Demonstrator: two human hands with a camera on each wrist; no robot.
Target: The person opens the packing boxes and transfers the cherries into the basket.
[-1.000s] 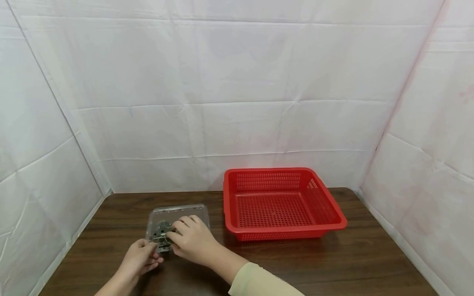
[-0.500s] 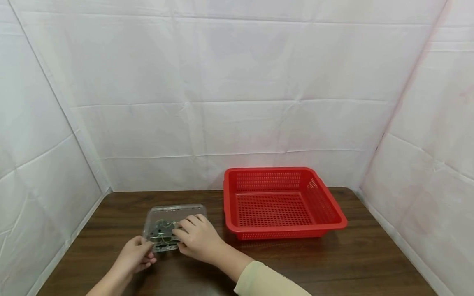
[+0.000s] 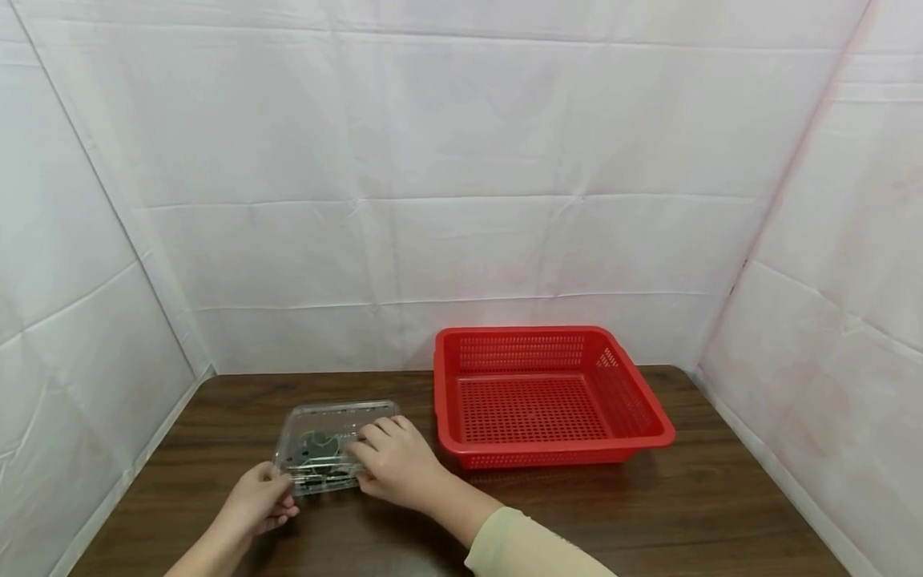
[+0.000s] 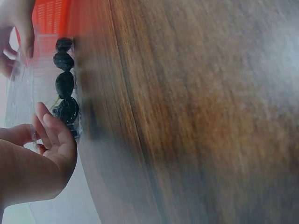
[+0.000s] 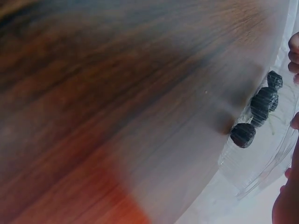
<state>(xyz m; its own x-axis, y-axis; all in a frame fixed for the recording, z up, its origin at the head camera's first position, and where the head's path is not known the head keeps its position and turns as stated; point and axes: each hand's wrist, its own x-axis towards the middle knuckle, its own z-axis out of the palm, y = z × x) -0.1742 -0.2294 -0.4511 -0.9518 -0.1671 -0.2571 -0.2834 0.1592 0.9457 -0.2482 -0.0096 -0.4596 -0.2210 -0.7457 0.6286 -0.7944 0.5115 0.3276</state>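
Observation:
A clear plastic clamshell box (image 3: 339, 413) sits at the left of the table, its lid over the base. Through the wall show several dark, round fruits (image 4: 65, 85) with thin green stems, like cherries. My left hand (image 3: 259, 497) pinches the box's near left corner, thumb above and other fingers below the rim. At the right side, my right hand (image 3: 400, 465) grips the rim, its fingers over the lid and its thumb at the front edge. In the right wrist view the fruits (image 5: 243, 135) lie along the box's bottom, and only part of my right hand (image 5: 287, 196) shows.
A red plastic basket (image 3: 555, 449) with slotted sides stands just right of the box, near the table's back edge. White sheeting (image 3: 461, 160) hangs behind and on both sides of the dark wooden table (image 3: 649, 521).
The left hand and the box's near left corner have shifted slightly left. My right hand has slid a little rightward along the lid's edge. The basket has stayed put.

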